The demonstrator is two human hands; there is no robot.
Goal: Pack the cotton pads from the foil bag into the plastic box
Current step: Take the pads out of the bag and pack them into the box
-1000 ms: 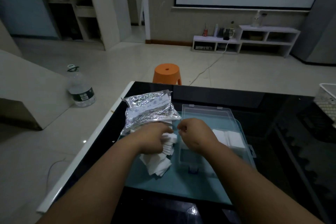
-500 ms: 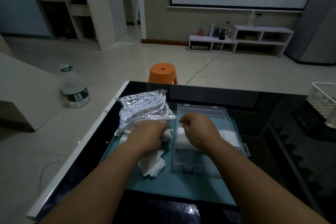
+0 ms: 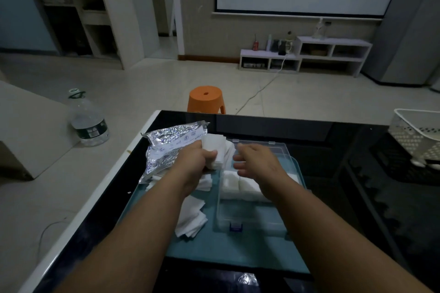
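The crinkled silver foil bag (image 3: 166, 147) lies on the left of the teal mat (image 3: 238, 252). My left hand (image 3: 194, 162) is closed around a stack of white cotton pads (image 3: 214, 144), held up beside the bag. My right hand (image 3: 256, 160) hovers with spread fingers, holding nothing, over the clear plastic box (image 3: 252, 221). White pads (image 3: 238, 185) lie packed in the box's middle section. Loose pads (image 3: 192, 219) are scattered on the mat under my left forearm.
The black glass table (image 3: 333, 140) ends in a white edge on the left. A white perforated basket (image 3: 419, 135) stands at the right. Beyond the table stand an orange stool (image 3: 206, 98) and a big water bottle (image 3: 87, 121) on the floor.
My left hand has lifted a stack of pads off the mat. My right hand has left the pads it pressed into the box, risen and spread its fingers.
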